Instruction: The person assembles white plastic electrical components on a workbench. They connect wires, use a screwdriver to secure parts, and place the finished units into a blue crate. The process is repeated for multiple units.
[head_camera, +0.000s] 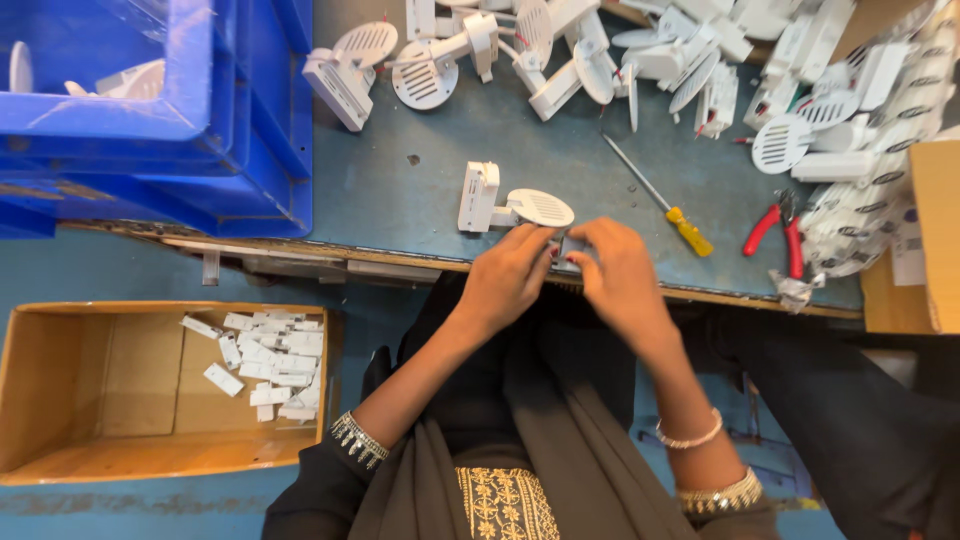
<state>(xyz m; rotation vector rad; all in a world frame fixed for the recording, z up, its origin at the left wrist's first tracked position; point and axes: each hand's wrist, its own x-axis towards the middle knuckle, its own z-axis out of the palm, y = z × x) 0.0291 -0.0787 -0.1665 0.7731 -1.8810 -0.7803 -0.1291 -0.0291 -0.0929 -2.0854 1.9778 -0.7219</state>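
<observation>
Small assembly workshop. Worn blue-grey counter (400, 190) heaped with identical white plastic parts (690, 60); screwdriver (660, 200), red pliers (775, 235); stacked blue bins (250, 150); cardboard box (120, 400) of white pieces on the floor.

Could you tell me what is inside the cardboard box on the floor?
The cardboard box holds a loose pile of small white plastic pieces at its right end; the rest shows bare bottom. Anything beneath the pile is covered.

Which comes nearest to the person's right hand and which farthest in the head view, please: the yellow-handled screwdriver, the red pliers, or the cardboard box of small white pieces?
From the right hand:
1. Yellow-handled screwdriver, just to its right on the bench.
2. Red pliers, farther right, beside the bagged white parts.
3. Cardboard box, far left, down below the bench edge.
</observation>
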